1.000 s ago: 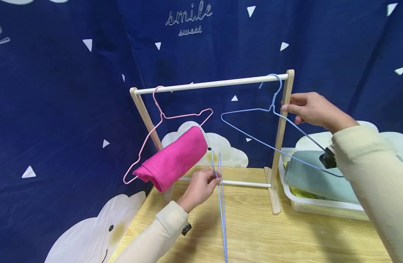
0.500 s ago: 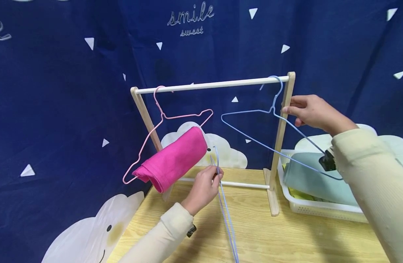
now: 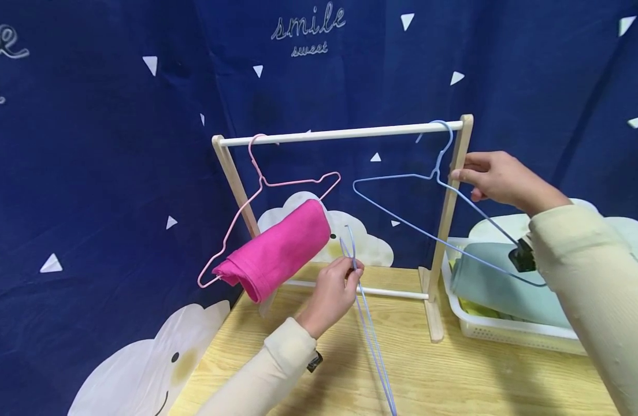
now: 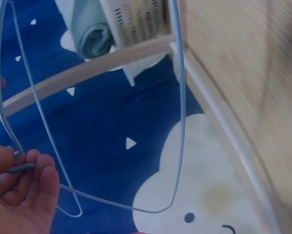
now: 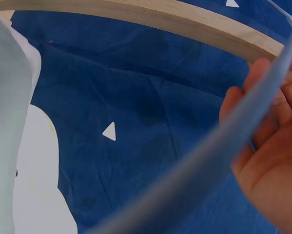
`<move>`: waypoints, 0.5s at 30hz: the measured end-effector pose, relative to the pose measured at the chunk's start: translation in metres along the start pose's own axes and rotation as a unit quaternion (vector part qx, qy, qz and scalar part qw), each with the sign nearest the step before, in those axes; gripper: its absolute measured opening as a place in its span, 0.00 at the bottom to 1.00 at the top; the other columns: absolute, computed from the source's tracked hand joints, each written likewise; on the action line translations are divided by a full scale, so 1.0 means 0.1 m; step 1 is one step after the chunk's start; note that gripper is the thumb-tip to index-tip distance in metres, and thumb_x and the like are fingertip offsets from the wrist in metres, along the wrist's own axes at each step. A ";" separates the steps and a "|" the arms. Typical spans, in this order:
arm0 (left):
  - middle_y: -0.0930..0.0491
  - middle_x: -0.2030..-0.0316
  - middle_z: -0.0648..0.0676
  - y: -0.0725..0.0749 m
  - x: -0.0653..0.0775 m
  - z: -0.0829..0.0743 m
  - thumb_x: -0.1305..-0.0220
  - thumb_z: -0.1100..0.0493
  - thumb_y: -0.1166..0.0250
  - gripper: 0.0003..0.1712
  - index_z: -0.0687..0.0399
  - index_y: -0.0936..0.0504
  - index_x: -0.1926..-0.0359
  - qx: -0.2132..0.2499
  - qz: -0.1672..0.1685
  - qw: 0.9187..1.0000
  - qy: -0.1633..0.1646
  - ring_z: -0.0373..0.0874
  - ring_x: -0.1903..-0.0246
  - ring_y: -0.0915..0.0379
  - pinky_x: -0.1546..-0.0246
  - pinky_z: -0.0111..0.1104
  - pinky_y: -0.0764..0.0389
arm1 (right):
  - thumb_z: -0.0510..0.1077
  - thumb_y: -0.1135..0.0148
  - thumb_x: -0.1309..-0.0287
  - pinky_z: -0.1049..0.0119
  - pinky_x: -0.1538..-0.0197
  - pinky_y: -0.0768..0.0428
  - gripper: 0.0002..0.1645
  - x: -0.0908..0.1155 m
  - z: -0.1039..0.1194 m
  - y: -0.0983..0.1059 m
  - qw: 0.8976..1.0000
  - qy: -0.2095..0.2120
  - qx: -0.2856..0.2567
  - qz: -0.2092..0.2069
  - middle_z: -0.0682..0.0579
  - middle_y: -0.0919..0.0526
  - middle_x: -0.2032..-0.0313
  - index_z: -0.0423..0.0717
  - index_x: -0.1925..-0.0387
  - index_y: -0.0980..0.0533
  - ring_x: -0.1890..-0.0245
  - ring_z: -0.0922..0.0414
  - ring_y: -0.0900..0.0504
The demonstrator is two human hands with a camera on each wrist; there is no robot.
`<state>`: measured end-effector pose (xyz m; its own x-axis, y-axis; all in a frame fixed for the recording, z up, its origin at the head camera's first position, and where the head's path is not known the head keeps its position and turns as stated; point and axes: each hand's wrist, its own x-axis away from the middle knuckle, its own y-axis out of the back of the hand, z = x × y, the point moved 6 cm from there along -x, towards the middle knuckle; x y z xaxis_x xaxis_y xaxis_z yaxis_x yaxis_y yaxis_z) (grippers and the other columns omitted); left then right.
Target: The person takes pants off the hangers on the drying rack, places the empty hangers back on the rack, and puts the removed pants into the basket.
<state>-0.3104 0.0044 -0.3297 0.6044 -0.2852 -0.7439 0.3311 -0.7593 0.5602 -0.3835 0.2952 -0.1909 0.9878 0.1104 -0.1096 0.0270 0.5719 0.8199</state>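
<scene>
My left hand (image 3: 332, 297) pinches a thin blue clothes hanger (image 3: 390, 400) near its neck; the hanger is seen nearly edge-on, hook up, in front of the rack. In the left wrist view its wire frame (image 4: 182, 107) spreads past the fingertips. My right hand (image 3: 501, 179) grips the right wooden post of a small clothes rack (image 3: 446, 214), thumb in front, other fingers partly hidden behind. A second blue hanger (image 3: 437, 171) hangs at the right end of the white rail (image 3: 340, 134). On the left, a pink hanger (image 3: 262, 180) carries a folded bright pink cloth (image 3: 282, 248).
A white basket (image 3: 516, 326) stands right of the rack, holding a rolled pale green cloth (image 3: 506, 283) and something yellow-green. The rack stands on a wooden table (image 3: 444, 381) before a dark blue curtain (image 3: 116, 144) with white clouds and triangles.
My left hand has moved slightly right and turned the held hanger, so its lower end has swung right. My right hand stays on the post. The view has shifted a little.
</scene>
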 end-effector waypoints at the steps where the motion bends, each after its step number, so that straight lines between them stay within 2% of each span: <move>1: 0.19 0.71 0.52 0.00 -0.02 -0.02 0.33 0.66 0.39 0.04 0.59 0.18 0.64 0.002 -0.001 1.000 0.002 0.39 0.71 0.26 0.69 0.25 0.25 | 0.64 0.52 0.30 0.60 0.54 0.24 0.41 0.00 0.00 0.00 1.000 0.001 0.001 -0.001 0.32 0.26 0.40 0.42 0.28 0.40 0.64 0.52 0.22; 9: 0.17 0.70 0.53 -0.03 -0.19 -0.16 0.34 0.66 0.39 0.05 0.61 0.16 0.64 0.009 0.000 1.000 0.005 0.42 0.71 0.24 0.67 0.29 0.23 | 0.64 0.51 0.30 0.63 0.58 0.25 0.40 0.00 0.01 0.01 1.000 0.010 0.001 -0.006 0.34 0.24 0.44 0.42 0.29 0.38 0.67 0.54 0.22; 15: 0.16 0.68 0.54 -0.03 -0.35 -0.29 0.32 0.65 0.42 0.07 0.61 0.17 0.63 0.005 -0.007 1.000 0.007 0.44 0.66 0.20 0.62 0.32 0.19 | 0.63 0.51 0.30 0.63 0.60 0.26 0.39 0.01 0.01 0.01 1.000 0.015 0.001 -0.013 0.35 0.22 0.49 0.41 0.31 0.37 0.68 0.54 0.22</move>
<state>-0.3114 0.0340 -0.2946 0.6093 -0.2662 -0.7469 0.3326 -0.7693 0.5455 -0.3823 0.2952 -0.1901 0.9817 0.1208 -0.1472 0.0519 0.5736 0.8175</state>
